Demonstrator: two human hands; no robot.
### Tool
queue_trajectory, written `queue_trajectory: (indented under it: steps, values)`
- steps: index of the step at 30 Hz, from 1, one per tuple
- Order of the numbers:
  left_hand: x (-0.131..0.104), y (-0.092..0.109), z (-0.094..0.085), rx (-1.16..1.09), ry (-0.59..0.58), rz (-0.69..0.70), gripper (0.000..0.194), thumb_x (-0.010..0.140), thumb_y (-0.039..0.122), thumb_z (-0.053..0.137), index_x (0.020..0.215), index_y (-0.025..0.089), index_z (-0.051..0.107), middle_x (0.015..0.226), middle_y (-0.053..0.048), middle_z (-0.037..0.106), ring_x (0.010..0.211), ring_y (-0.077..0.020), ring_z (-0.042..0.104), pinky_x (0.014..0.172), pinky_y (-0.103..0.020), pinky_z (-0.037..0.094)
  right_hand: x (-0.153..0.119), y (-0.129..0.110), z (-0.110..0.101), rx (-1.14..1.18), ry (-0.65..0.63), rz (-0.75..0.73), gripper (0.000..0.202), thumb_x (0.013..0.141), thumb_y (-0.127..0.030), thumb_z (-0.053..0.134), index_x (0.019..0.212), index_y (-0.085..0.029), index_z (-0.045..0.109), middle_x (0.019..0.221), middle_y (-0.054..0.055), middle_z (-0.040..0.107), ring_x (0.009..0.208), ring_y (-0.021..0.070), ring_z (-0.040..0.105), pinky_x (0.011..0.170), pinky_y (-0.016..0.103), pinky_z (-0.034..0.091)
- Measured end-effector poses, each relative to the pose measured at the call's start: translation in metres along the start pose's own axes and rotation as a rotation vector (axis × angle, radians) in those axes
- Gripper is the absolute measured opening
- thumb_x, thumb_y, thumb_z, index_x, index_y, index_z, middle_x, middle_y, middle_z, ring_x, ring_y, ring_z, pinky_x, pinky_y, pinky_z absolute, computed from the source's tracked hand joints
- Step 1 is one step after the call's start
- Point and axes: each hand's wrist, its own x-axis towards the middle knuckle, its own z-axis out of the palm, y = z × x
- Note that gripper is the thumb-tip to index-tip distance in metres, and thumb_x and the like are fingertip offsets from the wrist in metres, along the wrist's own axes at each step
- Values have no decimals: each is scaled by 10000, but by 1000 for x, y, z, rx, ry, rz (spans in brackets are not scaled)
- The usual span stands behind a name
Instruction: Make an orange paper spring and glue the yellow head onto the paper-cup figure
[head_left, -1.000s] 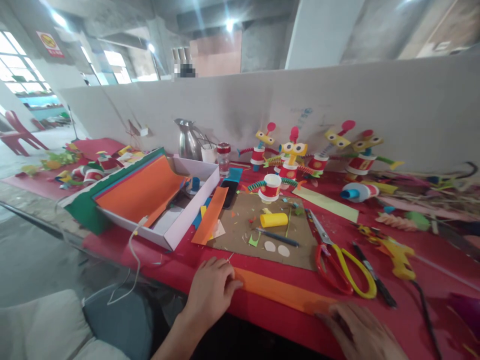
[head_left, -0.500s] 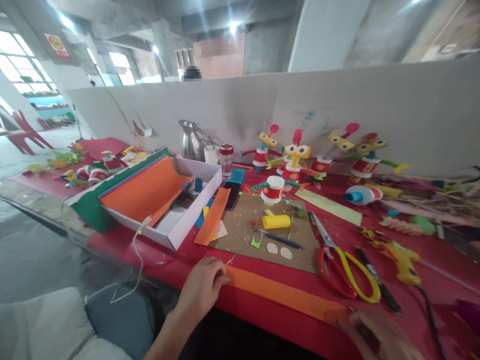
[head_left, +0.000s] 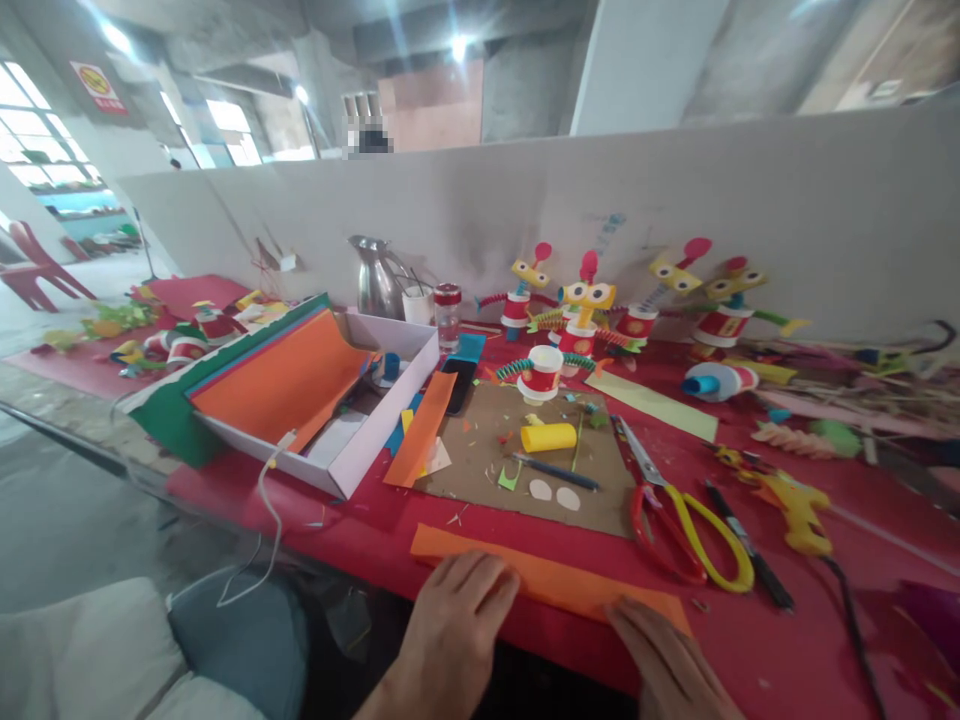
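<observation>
A long orange paper strip [head_left: 559,578] lies along the front of the red table. My left hand [head_left: 461,615] is closed on its near edge, left of the middle, with the fingers bent and close together. Toward the strip's right end, my right hand [head_left: 667,655] has its fingers pressed together on the near edge; its thumb is hidden. Beyond the strip is a brown cardboard sheet [head_left: 472,485] carrying a yellow paper tube [head_left: 548,437], a dark pen [head_left: 559,471] and two white paper ovals [head_left: 553,493].
Large scissors [head_left: 679,510], a black marker [head_left: 750,550] and a yellow glue gun [head_left: 802,515] lie to the right. At left stands a white box [head_left: 386,415] with coloured sheets. Paper-cup figures [head_left: 581,315] line the back, near a metal jug [head_left: 375,280].
My left hand has moved right from the strip's left end, which now shows. My right hand has come left from the right end, so the hands are closer together.
</observation>
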Motion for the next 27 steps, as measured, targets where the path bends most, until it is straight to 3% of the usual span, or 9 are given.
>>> queue_trajectory:
  steps: [3, 6, 11, 15, 20, 24, 27]
  values:
    - [-2, 18, 6, 7, -45, 94, 445, 929, 316, 443, 1362, 216, 473, 1360, -57, 557, 1270, -218, 481, 1069, -387, 396, 14, -24, -14, -13, -95, 78, 458, 868, -187, 440, 1317, -192, 531, 1231, 107, 614, 1117, 269, 574, 900, 402, 509]
    - [-1, 25, 10, -29, -128, 78, 563, 911, 486, 420, 1406, 218, 409, 1417, -54, 502, 1337, -226, 411, 1130, -439, 309, 31, -41, -31, -12, -213, 172, 412, 916, -309, 478, 1324, -277, 530, 1324, 107, 540, 1191, 314, 507, 909, 466, 501]
    - [-3, 27, 18, -34, -183, 19, 539, 925, 443, 419, 1426, 253, 371, 1463, -39, 442, 1373, -222, 358, 1157, -463, 243, 36, -50, -34, -6, -308, 233, 439, 932, -318, 475, 1370, -282, 480, 1402, 112, 466, 1284, 326, 412, 962, 496, 459]
    - [-3, 31, 20, 1, -163, 3, 509, 925, 398, 445, 1411, 252, 401, 1456, -36, 452, 1363, -228, 374, 1161, -468, 225, 33, -54, -35, -56, -283, 286, 449, 924, -334, 486, 1373, -310, 475, 1432, 114, 411, 1302, 362, 360, 972, 547, 421]
    - [0, 32, 19, 40, -144, 4, 477, 926, 368, 454, 1392, 266, 436, 1443, -15, 468, 1340, -217, 409, 1165, -447, 210, 32, -52, -40, -44, -319, 288, 455, 915, -391, 507, 1361, -303, 498, 1305, 105, 519, 1184, 334, 441, 972, 522, 424]
    - [-4, 26, 13, 73, -132, -55, 471, 916, 376, 475, 1382, 318, 447, 1440, -14, 471, 1324, -235, 432, 1154, -477, 205, 30, -48, -41, -33, -371, 269, 490, 919, -413, 493, 1392, -291, 458, 1346, 88, 499, 1213, 324, 417, 999, 502, 416]
    - [-15, 15, 9, 119, -101, -111, 502, 909, 369, 488, 1401, 290, 426, 1444, -43, 463, 1329, -260, 421, 1152, -509, 168, 30, -47, -41, -35, -373, 264, 506, 917, -428, 492, 1394, -264, 457, 1362, 87, 492, 1222, 327, 407, 1009, 500, 407]
